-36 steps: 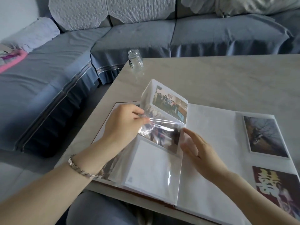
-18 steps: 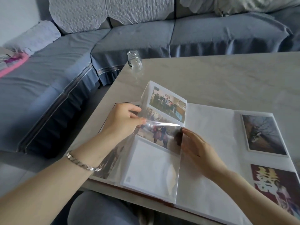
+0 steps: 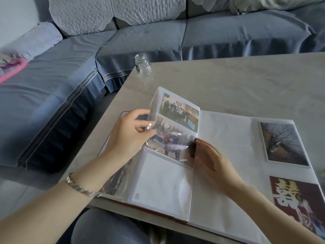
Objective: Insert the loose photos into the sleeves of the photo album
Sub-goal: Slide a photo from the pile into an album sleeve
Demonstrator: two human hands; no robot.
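Note:
The photo album (image 3: 223,138) lies open on the table, one sleeve page (image 3: 163,180) raised between my hands. Its top sleeve holds a group photo (image 3: 179,111). A photo of people outdoors (image 3: 171,143) sits in the middle sleeve; the bottom sleeve shows only white. My left hand (image 3: 130,134) pinches the clear plastic at the middle sleeve's left edge. My right hand (image 3: 211,161) has straight fingers touching that photo's right edge. A loose tree photo (image 3: 283,143) and a dark red photo (image 3: 297,203) lie on the right page.
A small clear glass jar (image 3: 142,65) stands at the table's (image 3: 246,81) far left corner. A blue-grey sofa (image 3: 123,46) wraps around the table's far and left sides, with a pink-edged item (image 3: 10,69) on it. My knee (image 3: 109,226) is below the near edge.
The outdoor photo has slid further left into the middle sleeve under my right fingertips. The plastic held by my left hand has flattened over it.

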